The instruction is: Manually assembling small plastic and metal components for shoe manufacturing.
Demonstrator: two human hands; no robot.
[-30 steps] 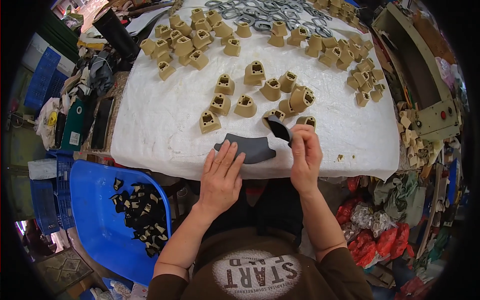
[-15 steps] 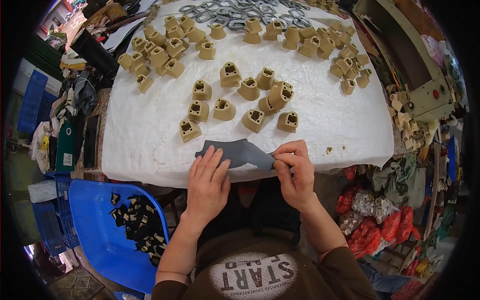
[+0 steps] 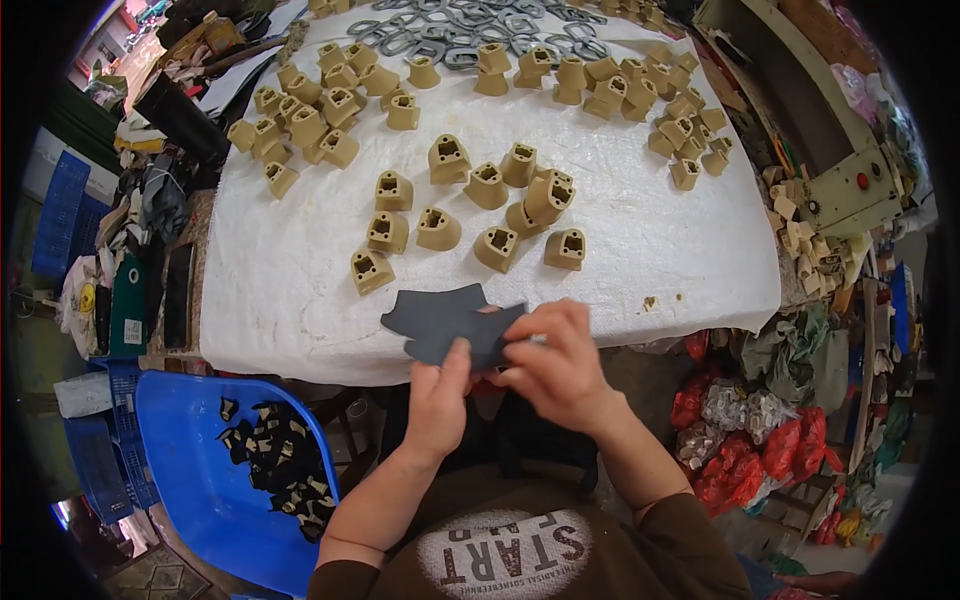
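Holds left hand and right hand close together, angled inward. Grips dark grey sheet beneath left thumb; pinches its edge with curled right fingers.

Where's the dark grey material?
Head view, near centre: the dark grey material is between left hand and right hand, at the white table cover's near edge.

The sheet in the grip is plain dark grey. Beyond the grip, the cloth is white; the blocks on it are tan, the rings behind them grey. Left of the grip, the tub is bright blue; its pieces are black with tan patches. Nearer than the grip, the shirt is dark brown with a pale, dark-lettered oval print.
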